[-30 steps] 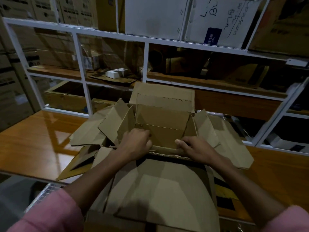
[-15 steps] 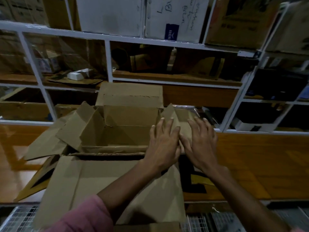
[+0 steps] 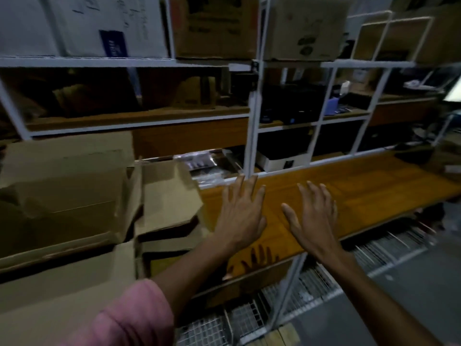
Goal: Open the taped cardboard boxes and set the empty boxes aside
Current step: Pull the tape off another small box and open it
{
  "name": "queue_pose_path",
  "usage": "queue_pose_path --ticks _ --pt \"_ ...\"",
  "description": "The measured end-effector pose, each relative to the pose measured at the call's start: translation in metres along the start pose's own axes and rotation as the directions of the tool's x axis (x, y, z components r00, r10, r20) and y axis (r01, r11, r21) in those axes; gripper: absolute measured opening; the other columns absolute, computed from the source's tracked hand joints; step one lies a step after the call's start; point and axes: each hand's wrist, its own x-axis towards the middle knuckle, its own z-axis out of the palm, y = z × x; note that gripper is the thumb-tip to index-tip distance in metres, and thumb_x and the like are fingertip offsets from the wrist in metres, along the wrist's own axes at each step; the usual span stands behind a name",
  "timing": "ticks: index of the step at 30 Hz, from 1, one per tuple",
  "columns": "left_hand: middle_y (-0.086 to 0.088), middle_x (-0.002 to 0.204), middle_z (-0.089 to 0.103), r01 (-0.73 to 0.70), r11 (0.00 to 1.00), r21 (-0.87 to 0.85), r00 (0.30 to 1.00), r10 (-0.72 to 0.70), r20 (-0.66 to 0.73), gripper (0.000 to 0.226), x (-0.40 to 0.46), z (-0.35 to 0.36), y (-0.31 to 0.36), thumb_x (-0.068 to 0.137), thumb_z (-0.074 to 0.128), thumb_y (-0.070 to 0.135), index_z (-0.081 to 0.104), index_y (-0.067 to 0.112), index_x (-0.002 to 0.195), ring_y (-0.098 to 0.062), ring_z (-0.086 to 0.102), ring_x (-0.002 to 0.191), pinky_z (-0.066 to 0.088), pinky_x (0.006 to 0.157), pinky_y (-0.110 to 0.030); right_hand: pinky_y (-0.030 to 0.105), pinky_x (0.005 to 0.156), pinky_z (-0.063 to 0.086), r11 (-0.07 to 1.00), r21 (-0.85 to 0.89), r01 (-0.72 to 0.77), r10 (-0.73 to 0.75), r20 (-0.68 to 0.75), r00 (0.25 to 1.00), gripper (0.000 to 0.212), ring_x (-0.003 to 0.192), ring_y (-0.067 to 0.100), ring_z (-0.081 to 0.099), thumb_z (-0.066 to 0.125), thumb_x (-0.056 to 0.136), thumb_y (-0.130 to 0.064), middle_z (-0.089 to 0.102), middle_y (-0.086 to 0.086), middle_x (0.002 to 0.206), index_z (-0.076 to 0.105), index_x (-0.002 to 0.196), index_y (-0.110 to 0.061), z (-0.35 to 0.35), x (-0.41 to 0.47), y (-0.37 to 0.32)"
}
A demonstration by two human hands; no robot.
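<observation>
At frame centre, left hand point(image 3: 240, 216) and right hand point(image 3: 313, 218) are hovering over glossy orange-brown wooden shelf point(image 3: 361, 188), fingers spread wide, holding nothing; opened brown cardboard box point(image 3: 74, 196) is sitting lower left.

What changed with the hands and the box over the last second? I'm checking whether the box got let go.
Both hands left the open cardboard box: from its front edge they slid right across its side flap, and now the left hand and right hand are spread above the bare wooden counter, holding nothing. The view swung right too. The box stays open on the counter.
</observation>
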Motion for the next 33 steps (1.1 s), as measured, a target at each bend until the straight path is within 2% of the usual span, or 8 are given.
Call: queue_pose_path --ticks 8,15,23,33 --pt "-0.008 0.171 -0.004 -0.128 0.991 -0.027 0.990 0.130 0.056 0.077 0.078 0.055 0.141 0.098 0.054 0.047 0.017 0.021 0.161 -0.036 -0.006 0.156 0.012 0.122 -0.062 0.062 0.120 0.011 0.983 -0.083 -0.163 0.162 -0.017 0.987 0.079 0.155 0.031 0.007 0.027 0.096 -0.072 0.021 0.008 0.167 0.028 0.156 -0.021 -0.057 -0.022 0.163" --pt "-0.005 0.171 -0.012 -0.227 0.968 -0.111 0.969 0.235 0.075 0.080 0.130 0.110 0.248 0.098 0.054 0.049 0.014 0.023 0.161 -0.033 -0.012 0.156 0.006 0.123 -0.062 0.064 0.119 0.018 0.938 -0.133 -0.320 0.318 -0.039 0.947 0.081 0.155 0.031 0.007 0.031 0.095 -0.072 0.019 0.008 0.168 0.032 0.156 -0.019 -0.102 -0.035 0.277" --pt "-0.009 0.171 -0.007 -0.299 0.941 -0.156 0.947 0.314 0.075 0.079 0.202 0.171 0.304 0.098 0.054 0.050 0.014 0.021 0.161 -0.036 -0.009 0.156 0.007 0.123 -0.064 0.061 0.121 0.014 0.906 -0.157 -0.392 0.393 -0.027 0.919 0.088 0.155 0.028 0.003 0.020 0.092 -0.079 0.014 0.006 0.169 0.025 0.158 -0.021 -0.098 -0.021 0.356" --pt "-0.009 0.171 -0.009 -0.328 0.910 -0.252 0.929 0.360 0.089 0.078 0.343 0.257 0.359 0.101 0.051 0.051 0.013 0.021 0.161 -0.035 -0.008 0.157 0.009 0.123 -0.062 0.061 0.121 0.011 0.855 -0.256 -0.452 0.453 -0.058 0.890 0.083 0.155 0.028 0.004 0.022 0.093 -0.077 0.015 0.005 0.168 0.026 0.157 -0.023 -0.083 0.070 0.481"
